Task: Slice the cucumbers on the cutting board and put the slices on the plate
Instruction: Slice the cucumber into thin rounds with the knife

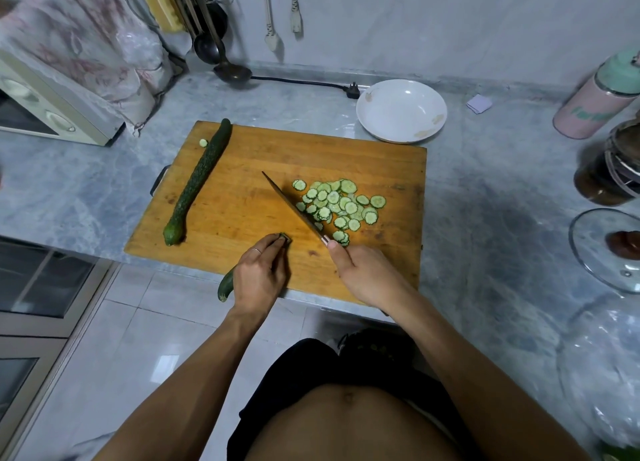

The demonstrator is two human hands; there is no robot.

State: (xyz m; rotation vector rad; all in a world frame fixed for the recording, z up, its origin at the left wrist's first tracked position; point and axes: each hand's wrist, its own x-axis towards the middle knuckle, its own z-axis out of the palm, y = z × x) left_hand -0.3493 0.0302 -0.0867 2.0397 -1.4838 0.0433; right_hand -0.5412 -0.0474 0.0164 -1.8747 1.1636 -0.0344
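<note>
Many thin, scalloped cucumber slices heaped beside knife.

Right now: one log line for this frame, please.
phase: slicing | left hand: holds cut cucumber | right hand: grips knife | slices: on cutting board | plate: no slices | whole cucumber: uncut

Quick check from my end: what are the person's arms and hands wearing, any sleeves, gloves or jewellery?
Both forearms are bare, with no sleeves or gloves in view. The left hand wears a thin, pale ring on one finger. The right hand shows no ring, watch or band.
</note>
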